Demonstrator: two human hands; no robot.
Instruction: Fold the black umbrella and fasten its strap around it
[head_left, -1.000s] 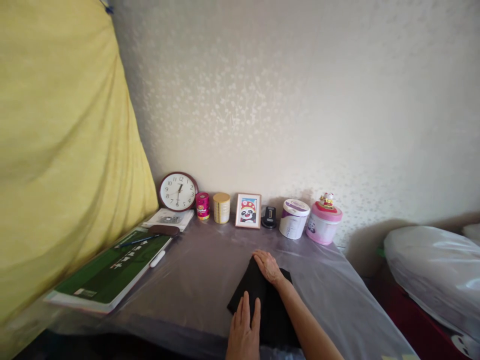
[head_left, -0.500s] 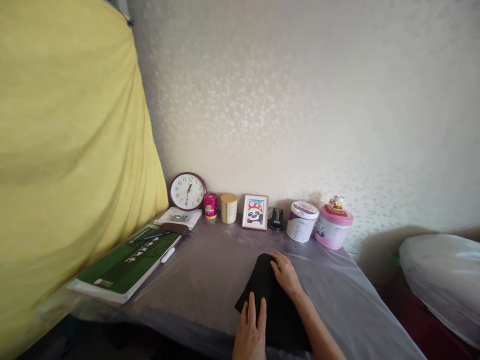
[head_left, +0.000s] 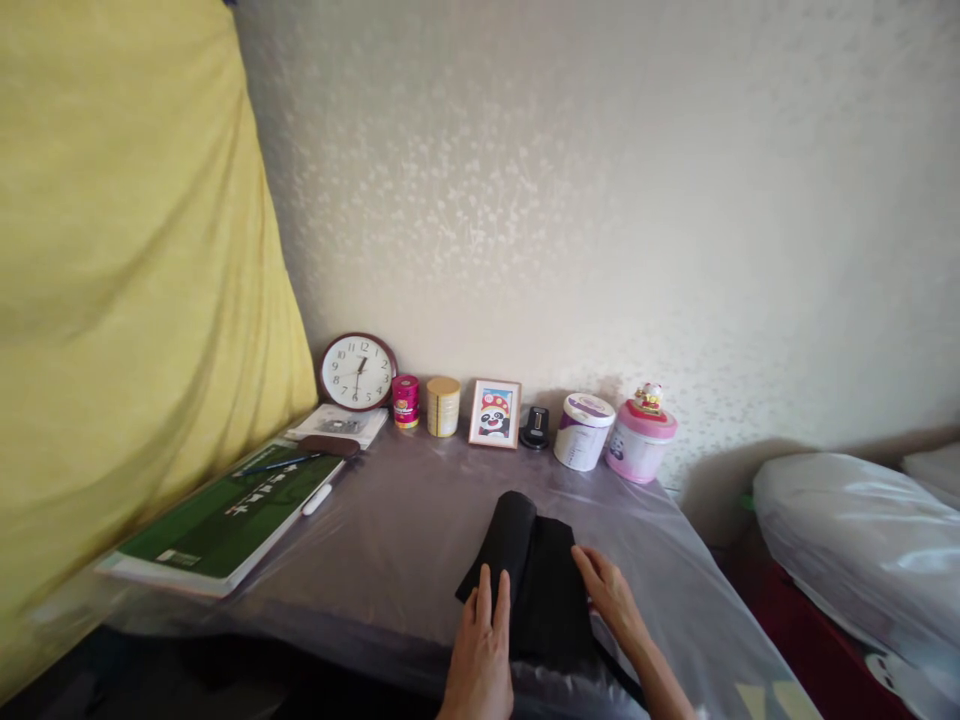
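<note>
A folded black cloth [head_left: 529, 575] lies on the plastic-covered table [head_left: 390, 560] in front of me. My left hand [head_left: 480, 650] rests flat on its near left part, fingers stretched out together. My right hand [head_left: 609, 595] lies on the cloth's right edge with its fingers extended and slightly curled. Neither hand lifts the cloth.
Along the wall stand a round clock [head_left: 357, 372], a red tin [head_left: 406, 401], a yellow tin [head_left: 443, 406], a panda picture frame [head_left: 495, 413], a white tub [head_left: 583, 431] and a pink jar [head_left: 640, 440]. A green book [head_left: 225, 515] lies left by a yellow curtain [head_left: 112, 300]. A plastic-wrapped bundle [head_left: 862, 550] sits right.
My right hand has slid from the cloth's far end back toward me to its right edge. The left hand stays on the near part. The camera shifted slightly.
</note>
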